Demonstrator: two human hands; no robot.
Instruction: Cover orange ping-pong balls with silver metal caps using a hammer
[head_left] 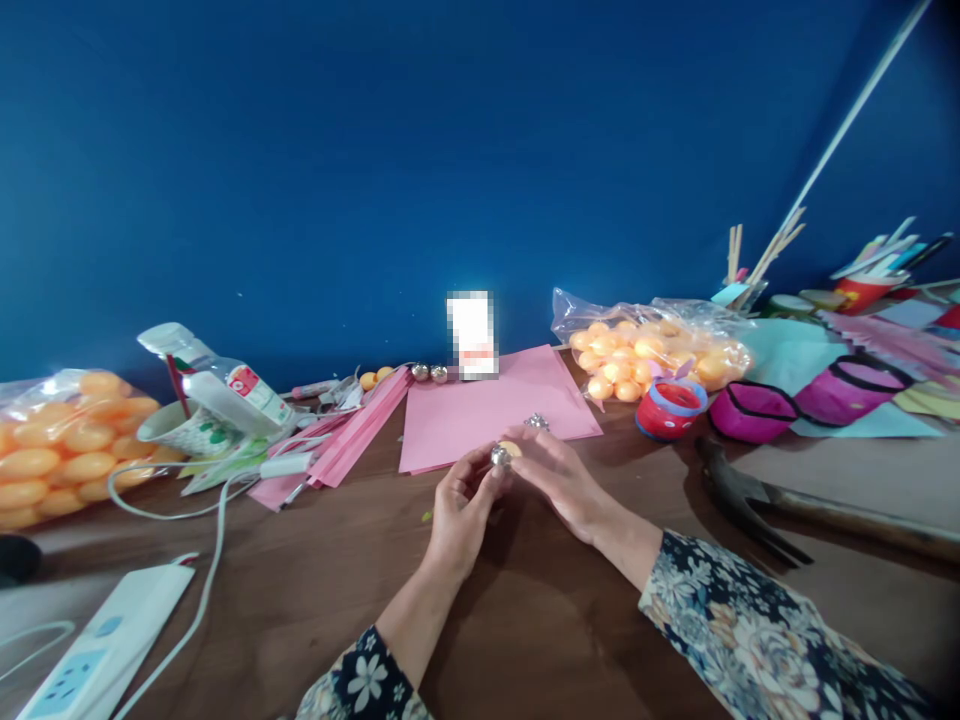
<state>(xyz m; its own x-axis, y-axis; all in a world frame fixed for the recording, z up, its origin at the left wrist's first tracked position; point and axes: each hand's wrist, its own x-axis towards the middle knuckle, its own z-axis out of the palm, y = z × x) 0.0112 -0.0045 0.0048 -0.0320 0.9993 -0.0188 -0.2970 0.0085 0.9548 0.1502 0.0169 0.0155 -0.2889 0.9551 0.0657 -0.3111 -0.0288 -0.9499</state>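
My left hand (461,510) is closed, pinching a small shiny silver ball (500,457) between thumb and fingers; it looks like a jingle bell. A pale orange round piece (513,449) shows just behind the silver ball, and I cannot tell whether it is joined to it. Close on the right, my right hand (562,480) has its fingers stretched and slightly blurred around these pieces. Just beyond its fingers, a few silver bits (536,421) lie on a stack of pink paper (472,415).
Bags of orange balls (637,350) stand behind and at far left. On the right lie a hammer (757,500), a red cup (670,408) and magenta rings (754,411). A power strip (112,640), its cable, pink strips (360,430) and a bottle (255,392) occupy the left.
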